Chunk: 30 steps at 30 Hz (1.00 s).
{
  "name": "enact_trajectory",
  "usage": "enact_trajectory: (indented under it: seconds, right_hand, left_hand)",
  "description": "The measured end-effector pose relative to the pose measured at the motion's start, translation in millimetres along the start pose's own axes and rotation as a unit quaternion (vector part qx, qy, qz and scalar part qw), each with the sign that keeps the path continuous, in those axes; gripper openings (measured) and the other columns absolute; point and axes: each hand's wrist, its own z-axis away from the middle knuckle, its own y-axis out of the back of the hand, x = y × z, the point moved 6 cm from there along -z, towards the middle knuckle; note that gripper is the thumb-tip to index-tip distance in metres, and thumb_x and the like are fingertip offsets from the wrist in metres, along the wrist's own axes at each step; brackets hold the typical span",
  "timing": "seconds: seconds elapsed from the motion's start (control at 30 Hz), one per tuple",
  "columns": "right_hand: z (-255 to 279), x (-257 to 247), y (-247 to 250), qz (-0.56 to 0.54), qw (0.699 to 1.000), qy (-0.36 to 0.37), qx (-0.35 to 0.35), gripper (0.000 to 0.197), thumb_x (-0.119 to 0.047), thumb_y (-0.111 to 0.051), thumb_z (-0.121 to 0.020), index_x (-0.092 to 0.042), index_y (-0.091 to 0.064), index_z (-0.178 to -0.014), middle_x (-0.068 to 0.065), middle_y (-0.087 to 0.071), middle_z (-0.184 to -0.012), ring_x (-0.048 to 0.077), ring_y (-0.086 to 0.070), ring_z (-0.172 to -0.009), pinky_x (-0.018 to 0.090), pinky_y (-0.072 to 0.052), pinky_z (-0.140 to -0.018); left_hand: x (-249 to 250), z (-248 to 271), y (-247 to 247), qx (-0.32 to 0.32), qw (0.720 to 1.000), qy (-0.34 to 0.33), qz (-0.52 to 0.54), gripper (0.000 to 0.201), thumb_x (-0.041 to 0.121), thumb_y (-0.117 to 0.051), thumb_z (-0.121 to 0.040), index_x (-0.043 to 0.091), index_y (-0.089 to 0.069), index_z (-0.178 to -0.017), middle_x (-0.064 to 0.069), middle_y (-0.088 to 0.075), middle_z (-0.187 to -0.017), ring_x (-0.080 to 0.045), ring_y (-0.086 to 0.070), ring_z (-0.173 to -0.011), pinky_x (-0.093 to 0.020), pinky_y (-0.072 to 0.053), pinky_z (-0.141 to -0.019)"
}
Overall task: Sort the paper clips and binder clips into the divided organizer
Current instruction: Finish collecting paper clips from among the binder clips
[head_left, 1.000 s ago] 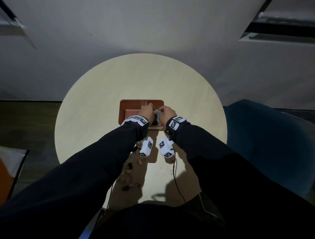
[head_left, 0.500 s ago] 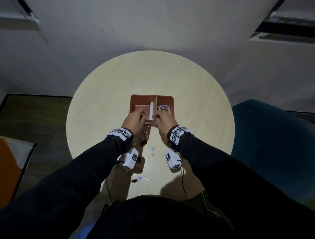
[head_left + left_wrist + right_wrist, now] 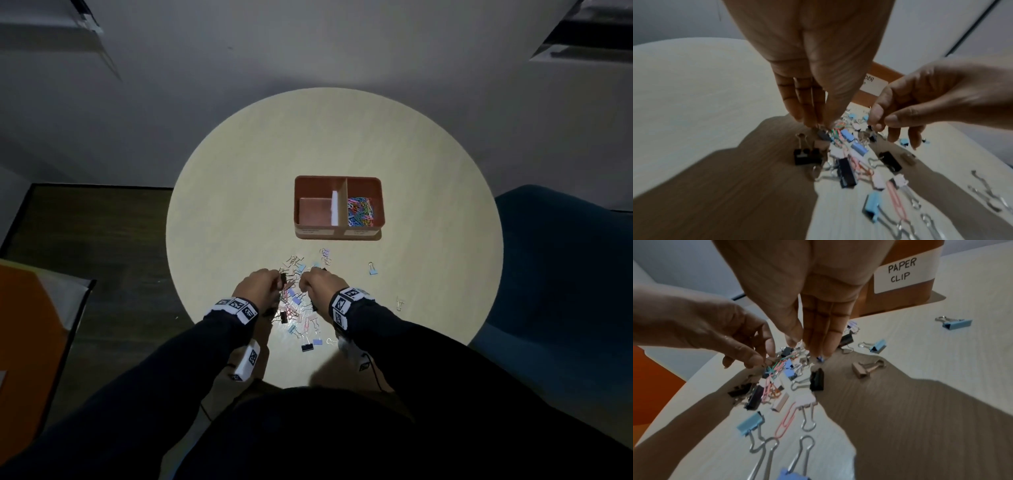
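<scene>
A brown divided organizer [image 3: 383, 205] stands mid-table; its right compartment, labelled "PAPER CLIP" [image 3: 902, 272], holds coloured paper clips [image 3: 359, 212], and its left one holds no clips. A mixed pile of binder clips and paper clips [image 3: 296, 308] lies near the front edge. Both hands reach down into the pile. My left hand [image 3: 279, 279] pinches a tangle of coloured paper clips [image 3: 777, 365] between thumb and forefinger. Beside it, my right hand [image 3: 306, 279] has thumb and fingertips closed on a small dark binder clip [image 3: 820, 358].
A blue binder clip [image 3: 373, 269] and a pale one [image 3: 399, 303] lie apart, right of the pile. A blue chair [image 3: 565, 274] stands to the right of the round table [image 3: 239, 192], and an orange object [image 3: 24, 342] lies on the floor at left.
Both hands have drawn back from the organizer to the pile near the front edge. Coloured paper clips now lie uncovered in the right compartment.
</scene>
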Motion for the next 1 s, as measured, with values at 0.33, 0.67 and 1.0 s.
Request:
enact_trajectory:
  seconds: [0.33,0.67,1.0]
  right_hand:
    - [-6.2,-10.1,-25.8,0.060,0.997,-0.045,0.003,0.025,-0.004,-0.052,-0.093,-0.012,-0.056,-0.116,0.010,-0.050,-0.122,0.032,-0.058,-0.105,0.036,-0.046,-0.079]
    - [-5.8,10.1,-20.2,0.089,0.994,-0.065,-0.012,0.031,-0.031,-0.050,-0.099,-0.008,-0.056,-0.120,0.013,-0.049,-0.125,0.032,-0.052,-0.115,0.040,-0.046,-0.086]
    - [-2.2,-7.5,-19.7,0.054,0.997,-0.009,0.060,0.020,-0.017,-0.057,-0.093,-0.013,-0.050,-0.112,0.008,-0.050,-0.114,0.029,-0.052,-0.106,0.037,-0.044,-0.073]
  left_hand:
    - [6.9,-6.4,-23.5,0.033,0.997,-0.008,-0.071,0.044,0.035,-0.065,-0.085,0.013,-0.050,-0.120,-0.009,-0.057,-0.115,-0.028,-0.057,-0.106,-0.036,-0.047,-0.077]
    - [-0.1,-15.2,-20.1,0.018,0.999,-0.029,-0.025,0.016,0.022,-0.064,-0.087,0.016,-0.055,-0.099,-0.008,-0.056,-0.100,-0.030,-0.057,-0.091,-0.035,-0.045,-0.070]
    - [-12.1,-4.2,-6.1,0.034,0.987,-0.061,0.142,0.008,0.018,-0.049,-0.091,0.019,-0.052,-0.084,-0.001,-0.066,-0.078,-0.022,-0.061,-0.072,-0.036,-0.050,-0.067]
